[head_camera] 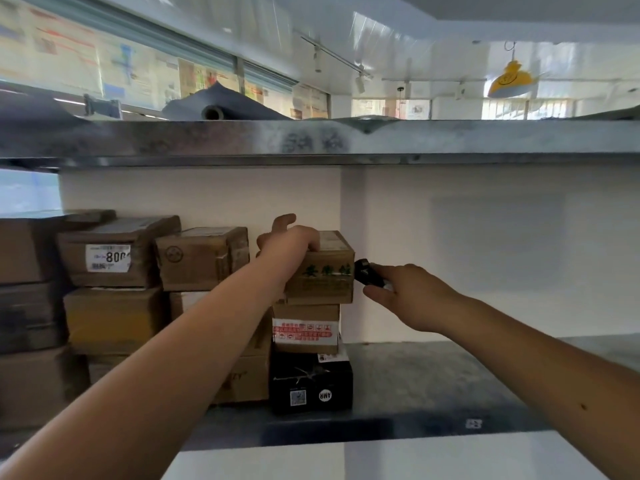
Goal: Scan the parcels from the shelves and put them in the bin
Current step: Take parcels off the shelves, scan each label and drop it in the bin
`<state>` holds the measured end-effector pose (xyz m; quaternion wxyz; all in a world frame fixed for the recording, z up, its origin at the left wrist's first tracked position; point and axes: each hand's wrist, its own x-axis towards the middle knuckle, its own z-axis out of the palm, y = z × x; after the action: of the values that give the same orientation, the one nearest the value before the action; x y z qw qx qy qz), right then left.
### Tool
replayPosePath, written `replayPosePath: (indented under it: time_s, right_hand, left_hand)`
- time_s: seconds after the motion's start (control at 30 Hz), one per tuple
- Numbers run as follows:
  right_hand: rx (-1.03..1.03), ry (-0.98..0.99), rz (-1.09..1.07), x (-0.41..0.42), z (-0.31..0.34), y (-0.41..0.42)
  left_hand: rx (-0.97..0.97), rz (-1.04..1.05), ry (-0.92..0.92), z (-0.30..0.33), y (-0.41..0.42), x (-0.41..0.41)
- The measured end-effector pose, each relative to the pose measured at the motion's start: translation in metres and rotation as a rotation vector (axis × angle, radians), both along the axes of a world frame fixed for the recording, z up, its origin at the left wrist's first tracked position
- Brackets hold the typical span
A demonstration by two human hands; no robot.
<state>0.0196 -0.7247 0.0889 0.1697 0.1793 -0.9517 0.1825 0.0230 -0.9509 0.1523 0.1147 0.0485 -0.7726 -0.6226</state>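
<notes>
Cardboard boxes fill the left half of the metal shelf [450, 382], stacked in columns against the white back wall. Furthest left stand dim brown boxes, then a box with a white label [108, 258] printed with large digits, sitting on a yellowish box [110, 320]. Next comes a brown box with a round stamp [197, 259] on its front.

Reaching in from the lower left, the left hand [289, 242] lies over the top of the small brown parcel [322, 275], fingers curled over its far and upper edges and gripping it. This parcel tops the rightmost column, its long axis running left to right and its printed front with green characters facing the camera. Below it sits a box with red-and-white tape [304, 332], and under that a black box [311, 386] on the shelf floor.

Just beside the parcel's right edge, the right hand [405, 296] holds a small black scanner [367, 277], fingers wrapped round its body, its front end pointing left at the parcel's right side; whether it touches the cardboard cannot be told. To the right the shelf floor is grey.
</notes>
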Motion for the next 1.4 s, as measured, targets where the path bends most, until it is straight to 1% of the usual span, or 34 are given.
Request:
replayPosePath:
  time_s: [0.03,0.1,0.17,0.23,0.33,0.5,0.6,0.7,0.77,0.83,0.9,1.03,1.1,1.2,1.3,1.4]
  right_hand:
    - [0.002,0.003,-0.001,0.001,0.0,0.001]
    - [-0.022,0.002,0.011,0.002,-0.001,0.003]
    - [-0.096,-0.017,0.029,0.002,-0.001,0.007]
    - [-0.131,-0.019,0.036,0.004,-0.001,0.01]
    - [-0.118,-0.021,0.052,0.009,-0.001,0.014]
    - [-0.136,-0.052,0.055,0.02,0.0,0.036]
    - [-0.164,-0.032,0.036,0.027,-0.004,0.057]
    - [-0.167,0.018,-0.013,0.032,-0.007,0.082]
    - [-0.167,0.024,-0.052,0.035,-0.009,0.1]
    - [-0.171,0.018,-0.076,0.04,-0.014,0.117]
    - [-0.149,0.004,-0.1,0.044,-0.021,0.132]
    - [-0.126,-0.026,-0.152,0.05,-0.039,0.156]
    - [-0.142,-0.036,-0.159,0.051,-0.047,0.167]
    - [-0.101,-0.056,-0.155,0.051,-0.059,0.18]
    - [-0.13,-0.111,-0.123,0.053,-0.076,0.191]
    - [-0.204,-0.137,-0.102,0.062,-0.08,0.197]
  left_hand:
    - [-0.011,-0.053,-0.006,-0.002,-0.001,0.002]
    - [-0.102,-0.146,0.032,-0.008,-0.002,0.008]
    - [-0.181,-0.183,0.164,-0.014,0.0,0.009]
    - [-0.203,-0.189,0.316,-0.016,0.004,0.012]
    - [-0.214,-0.207,0.402,-0.017,0.007,0.017]
    - [-0.328,-0.223,0.429,-0.018,0.023,0.026]
    - [-0.32,-0.251,0.415,-0.02,0.047,0.025]
    - [-0.351,-0.315,0.413,-0.022,0.071,0.014]
    - [-0.314,-0.379,0.405,-0.025,0.087,0.01]
    - [-0.225,-0.432,0.393,-0.031,0.103,0.01]
    - [-0.18,-0.446,0.386,-0.04,0.119,0.009]
    - [-0.223,-0.44,0.397,-0.062,0.147,0.003]
    - [-0.209,-0.441,0.38,-0.076,0.155,-0.001]
    - [-0.21,-0.429,0.389,-0.101,0.166,-0.002]
    - [-0.235,-0.37,0.431,-0.124,0.174,-0.007]
    - [-0.29,-0.253,0.449,-0.139,0.179,-0.009]
